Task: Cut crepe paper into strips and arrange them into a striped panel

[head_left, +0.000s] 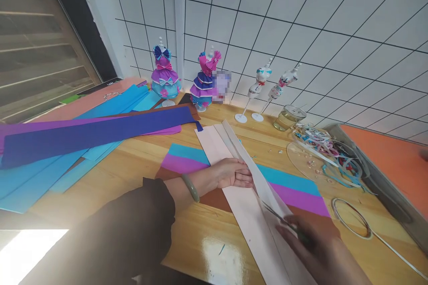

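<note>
A long pale pink sheet (242, 213) with a folded flap lies slantwise across the table. My left hand (234, 173) rests on it, fingers together and curled at the flap's edge. In my right hand (314, 245), blurred by motion, is a pair of scissors (274, 212); the blades point up and left along the fold, and the handles are mostly hidden by the fingers. Beneath the pink sheet, crossing it, lie strips in light blue (287, 178), purple (301, 198) and brown (314, 218).
To the left, blue sheets (36, 182) and a dark violet strip (100, 131) overlap. Dressed miniature forms (165, 75) and bare ones (259, 82) stand along the wall. At right are a glass jar (289, 118), a clear plate (297, 156) with ribbon scraps, and a coiled white cord (351, 218).
</note>
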`<state>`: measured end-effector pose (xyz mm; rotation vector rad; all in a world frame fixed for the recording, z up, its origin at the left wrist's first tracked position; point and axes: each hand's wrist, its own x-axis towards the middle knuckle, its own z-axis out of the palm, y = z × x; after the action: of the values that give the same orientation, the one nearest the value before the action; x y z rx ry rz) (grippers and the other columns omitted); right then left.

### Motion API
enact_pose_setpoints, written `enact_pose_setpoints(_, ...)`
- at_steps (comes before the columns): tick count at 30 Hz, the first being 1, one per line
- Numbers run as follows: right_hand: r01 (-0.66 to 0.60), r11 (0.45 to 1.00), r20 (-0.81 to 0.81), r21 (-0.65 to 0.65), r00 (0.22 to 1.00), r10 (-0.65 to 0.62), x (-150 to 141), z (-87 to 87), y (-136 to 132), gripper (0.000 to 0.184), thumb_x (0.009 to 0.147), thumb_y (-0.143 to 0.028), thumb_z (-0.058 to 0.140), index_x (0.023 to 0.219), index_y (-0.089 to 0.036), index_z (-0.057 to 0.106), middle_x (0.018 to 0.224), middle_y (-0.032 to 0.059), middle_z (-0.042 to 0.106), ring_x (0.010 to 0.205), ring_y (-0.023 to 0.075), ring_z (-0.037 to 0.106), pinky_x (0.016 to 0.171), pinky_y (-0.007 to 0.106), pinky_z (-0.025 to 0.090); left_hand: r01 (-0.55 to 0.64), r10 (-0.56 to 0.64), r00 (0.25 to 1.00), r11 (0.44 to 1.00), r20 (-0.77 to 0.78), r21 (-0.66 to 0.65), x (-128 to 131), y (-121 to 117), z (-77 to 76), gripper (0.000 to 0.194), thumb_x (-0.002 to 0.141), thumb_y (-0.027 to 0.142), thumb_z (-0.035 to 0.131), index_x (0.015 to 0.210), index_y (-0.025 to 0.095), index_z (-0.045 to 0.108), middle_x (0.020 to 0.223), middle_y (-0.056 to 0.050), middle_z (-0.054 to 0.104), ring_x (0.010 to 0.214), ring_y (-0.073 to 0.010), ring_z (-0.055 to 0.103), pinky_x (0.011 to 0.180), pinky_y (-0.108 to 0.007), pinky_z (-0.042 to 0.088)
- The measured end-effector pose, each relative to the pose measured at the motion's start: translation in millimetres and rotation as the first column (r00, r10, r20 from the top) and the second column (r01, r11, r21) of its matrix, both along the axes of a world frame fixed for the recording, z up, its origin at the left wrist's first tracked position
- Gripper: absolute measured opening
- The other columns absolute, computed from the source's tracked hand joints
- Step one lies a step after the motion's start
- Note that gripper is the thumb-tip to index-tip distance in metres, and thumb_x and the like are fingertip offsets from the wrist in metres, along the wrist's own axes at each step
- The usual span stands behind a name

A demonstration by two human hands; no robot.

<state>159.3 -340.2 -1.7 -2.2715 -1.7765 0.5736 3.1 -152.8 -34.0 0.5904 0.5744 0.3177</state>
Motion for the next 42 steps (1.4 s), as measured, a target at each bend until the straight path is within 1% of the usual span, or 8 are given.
enact_pose_setpoints(4,0.103,0.987,0.175,0.126,0.977,-0.124,-10.9,-6.1,46.6,0.048,0.077,-0.062,0.043,0.104,-0.026,0.056,0.065,0.0013,0.068,0.06,0.023,0.064,0.051,0.029,0.045,0.032,-0.031,0.999,0.999,0.025,-0.026,-0.2,3.6,-5.2,0.014,0.083,0.017,0.044,0.08,0.008,0.055,0.072,-0.009,0.064,0.065,-0.0167,0.065,0.082,-0.04,0.047)
enact_pose_setpoints(9,-0.019,0.988,0.305,0.151,0.952,-0.029,-12.4,-18.9,76.8,0.045,0.081,-0.054,0.04,0.108,-0.022,0.056,0.067,0.0033,0.07,0.063,0.0245,0.065,0.051,0.029,0.044,0.066,-0.062,0.997,0.994,0.044,-0.083,-0.4,10.3,-9.9,0.016,0.084,0.021,0.046,0.079,0.009,0.056,0.067,-0.007,0.065,0.064,-0.0161,0.064,0.081,-0.037,0.047)
enact_pose_setpoints(20,-0.146,0.974,0.377,0.174,0.923,0.071,-6.2,-29.5,71.8,0.026,0.083,-0.035,0.043,0.098,-0.025,0.062,0.075,0.0011,0.072,0.067,0.0228,0.066,0.054,0.028,0.044,0.125,-0.123,0.989,0.992,0.082,-0.012,0.7,13.1,-15.4,0.019,0.084,0.022,0.047,0.081,0.008,0.059,0.07,-0.008,0.066,0.066,-0.0147,0.064,0.076,-0.03,0.046)
enact_pose_setpoints(27,-0.261,0.916,0.376,0.303,0.916,0.137,-8.5,-29.1,54.0,0.024,0.08,-0.03,0.046,0.096,-0.023,0.063,0.074,0.0027,0.072,0.06,0.0211,0.066,0.047,0.026,0.041,0.091,-0.094,0.994,0.994,0.055,0.058,1.1,8.2,-14.8,0.018,0.08,0.023,0.055,0.08,0.006,0.06,0.069,-0.012,0.067,0.066,-0.0199,0.065,0.072,-0.035,0.049)
enact_pose_setpoints(32,-0.243,0.917,0.231,0.317,0.957,0.174,-20.7,-27.6,45.5,0.025,0.08,-0.029,0.043,0.094,-0.022,0.063,0.071,0.0026,0.071,0.058,0.0204,0.064,0.05,0.027,0.04,-0.062,0.062,0.998,0.996,0.004,0.06,-1.6,2.9,-13.2,0.012,0.076,0.012,0.054,0.085,0.007,0.06,0.078,-0.011,0.068,0.073,-0.0195,0.065,0.075,-0.036,0.05)
enact_pose_setpoints(36,-0.068,0.979,-0.048,0.19,0.996,0.078,-29.3,-14.9,40.2,0.031,0.083,-0.043,0.042,0.099,-0.023,0.059,0.075,0.0021,0.069,0.062,0.0194,0.062,0.055,0.027,0.041,-0.065,0.073,0.995,0.992,-0.068,0.11,-14.0,-2.0,-7.3,0.015,0.071,0.011,0.059,0.086,0.007,0.06,0.084,-0.013,0.068,0.077,-0.0211,0.065,0.075,-0.038,0.051)
enact_pose_setpoints(39,0.029,0.996,-0.262,0.086,0.965,-0.005,-26.3,-4.1,33.8,0.037,0.084,-0.054,0.037,0.089,-0.023,0.056,0.076,0.0009,0.065,0.068,0.0173,0.058,0.06,0.025,0.04,-0.066,0.074,0.996,0.987,-0.052,0.145,-25.1,-3.3,-3.0,0.023,0.064,0.012,0.068,0.086,0.009,0.062,0.089,-0.012,0.068,0.082,-0.0225,0.064,0.079,-0.039,0.05)
enact_pose_setpoints(42,0.077,0.997,-0.309,-0.02,0.948,-0.08,-16.1,0.5,25.1,0.045,0.085,-0.058,0.026,0.078,-0.022,0.052,0.071,0.0002,0.058,0.069,0.0166,0.054,0.062,0.024,0.039,-0.068,0.071,0.997,0.982,-0.014,0.176,-31.0,-2.4,-2.4,0.035,0.054,0.011,0.075,0.087,0.01,0.063,0.092,-0.012,0.067,0.086,-0.0236,0.063,0.081,-0.04,0.049)
